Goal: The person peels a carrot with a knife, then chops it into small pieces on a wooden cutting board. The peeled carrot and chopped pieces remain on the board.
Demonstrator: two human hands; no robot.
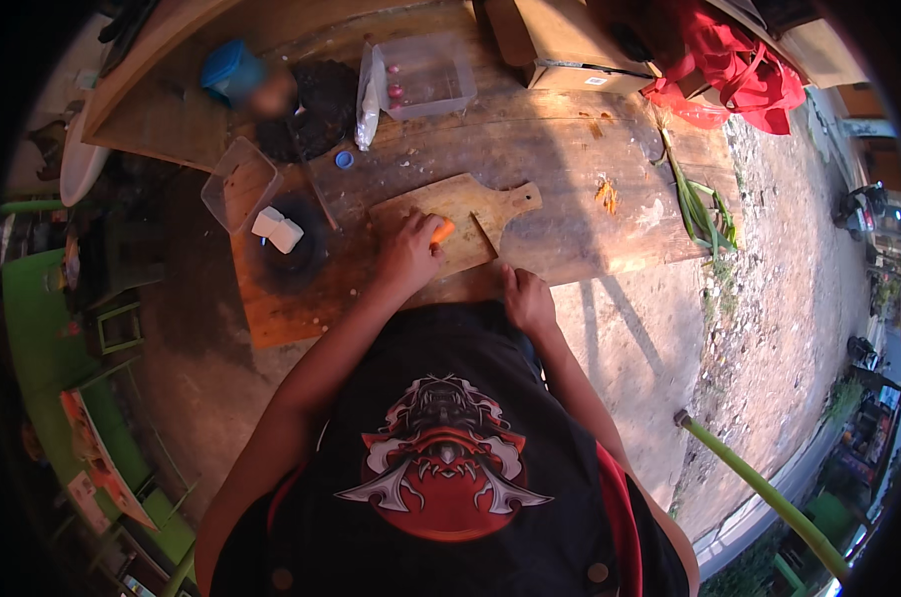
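A wooden cutting board point(450, 195) with a short handle lies near the front edge of the table. My left hand point(413, 250) presses on the board, its fingers shut on a piece of carrot point(441, 230) whose orange end shows at the fingertips. Just off the board's near right edge, my right hand point(529, 298) is closed around a knife; the grip is hidden in the hand. The thin, dark knife blade point(484, 234) slants over the board, to the right of the carrot and apart from it.
Left of the board are white tofu-like blocks point(277, 229) and a clear plastic container point(243, 185). Behind stand another clear container point(429, 78) with small red shallots, a blue cap point(343, 160) and a cardboard box point(588, 56). Orange scraps point(606, 195) and green onions point(700, 209) lie right.
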